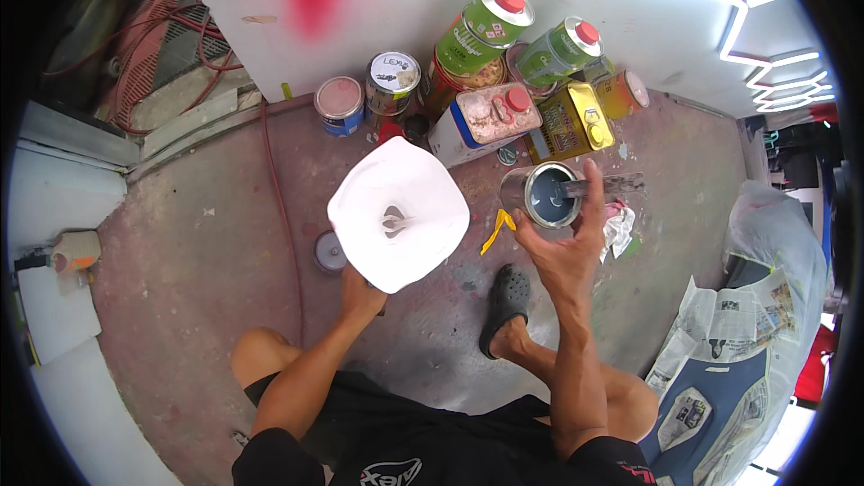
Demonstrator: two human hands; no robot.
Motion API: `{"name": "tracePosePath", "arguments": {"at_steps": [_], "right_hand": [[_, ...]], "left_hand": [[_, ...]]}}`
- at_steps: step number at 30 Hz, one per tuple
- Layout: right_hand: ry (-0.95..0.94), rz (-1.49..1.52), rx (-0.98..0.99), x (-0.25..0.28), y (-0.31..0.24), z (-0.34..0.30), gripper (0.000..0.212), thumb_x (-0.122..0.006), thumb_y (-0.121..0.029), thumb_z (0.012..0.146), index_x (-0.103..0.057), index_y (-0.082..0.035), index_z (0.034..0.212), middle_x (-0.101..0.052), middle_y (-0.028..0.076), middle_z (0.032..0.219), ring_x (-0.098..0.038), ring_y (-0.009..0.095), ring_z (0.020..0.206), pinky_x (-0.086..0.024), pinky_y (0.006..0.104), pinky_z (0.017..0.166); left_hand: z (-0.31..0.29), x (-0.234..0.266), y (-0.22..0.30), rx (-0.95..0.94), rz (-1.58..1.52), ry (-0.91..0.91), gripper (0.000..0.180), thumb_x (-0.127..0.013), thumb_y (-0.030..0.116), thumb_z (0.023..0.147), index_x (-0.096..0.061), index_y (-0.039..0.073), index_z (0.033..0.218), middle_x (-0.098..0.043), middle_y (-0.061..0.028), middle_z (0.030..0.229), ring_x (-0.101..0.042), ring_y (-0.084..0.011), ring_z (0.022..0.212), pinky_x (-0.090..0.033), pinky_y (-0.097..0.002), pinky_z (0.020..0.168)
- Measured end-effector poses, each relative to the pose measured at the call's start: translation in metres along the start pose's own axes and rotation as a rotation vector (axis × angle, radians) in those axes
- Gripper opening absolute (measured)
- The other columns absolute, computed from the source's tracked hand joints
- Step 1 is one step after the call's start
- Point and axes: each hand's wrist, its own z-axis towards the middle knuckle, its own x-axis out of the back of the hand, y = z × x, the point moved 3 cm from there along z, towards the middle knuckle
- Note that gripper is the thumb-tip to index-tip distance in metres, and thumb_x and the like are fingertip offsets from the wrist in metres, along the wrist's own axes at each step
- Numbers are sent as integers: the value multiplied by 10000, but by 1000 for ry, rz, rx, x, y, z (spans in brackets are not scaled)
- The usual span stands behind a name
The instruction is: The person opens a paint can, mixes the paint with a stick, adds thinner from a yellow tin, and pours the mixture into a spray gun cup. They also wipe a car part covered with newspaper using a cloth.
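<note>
My left hand (362, 295) is closed beneath a wide white paper paint strainer (409, 180), with most of its fingers hidden by the paper. Small teardrop-shaped mesh openings show at the strainer's bottom. To the right, my right hand (572, 250) grips a small metal can (517, 191), thumb on the near rim and fingers round the right side. Blue-grey paint (547, 194) is inside the can. A paint-smeared stir stick (625, 184) lies across the can's mouth under my fingers. The can is tilted toward me and apart from the strainer.
Against the white wall stand green tins (477, 40), a pink-topped rectangular can (477, 130), a gold can (562, 126) and round paint cans (393, 81). A lid (330, 252), a yellow strip (498, 230) and a crumpled rag (618, 232) lie on the floor. A red hose (282, 207) runs left.
</note>
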Motion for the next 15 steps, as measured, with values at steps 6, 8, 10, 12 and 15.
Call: {"name": "tracePosePath", "arguments": {"at_steps": [6,8,10,12,15], "right_hand": [[-53,-96,155,30,-76,12,1070,-955,-82,741,-413,-34,1662,-654,180,1427,-708,259,1245,-580,394,1071],[-80,-120,176,31,-95,14,1054,-942,-75,738,-426,-38,1656,-661,193,1415,-713,272,1247,-582,398,1072],[-110,-134,186,32,-108,16,1038,-937,-73,737,-439,-35,1647,-666,195,1427,-718,280,1248,-584,402,1070],[-136,-172,211,32,-117,17,1027,-933,-69,734,-451,-32,1640,-666,196,1449,-722,286,1254,-586,407,1068],[-163,-243,266,30,-126,17,1017,-927,-59,724,-466,-29,1630,-661,194,1493,-722,292,1274,-589,414,1067]], "left_hand": [[11,-8,12,-127,-66,13,580,-694,13,906,-505,-4,1454,-656,-260,1272,-668,-442,1224,-520,-478,1033],[14,-9,9,-152,-129,28,592,-684,11,911,-481,-3,1468,-644,-263,1263,-662,-449,1220,-517,-482,1037],[14,-13,5,-142,-166,39,604,-699,25,916,-476,-3,1477,-643,-270,1272,-659,-457,1221,-518,-488,1038],[14,-14,1,-148,-138,46,625,-725,46,921,-472,-5,1490,-642,-280,1293,-654,-468,1229,-519,-497,1039],[10,-12,7,-245,-95,107,678,-775,93,925,-455,-10,1513,-644,-293,1328,-654,-480,1237,-524,-511,1029]]}}
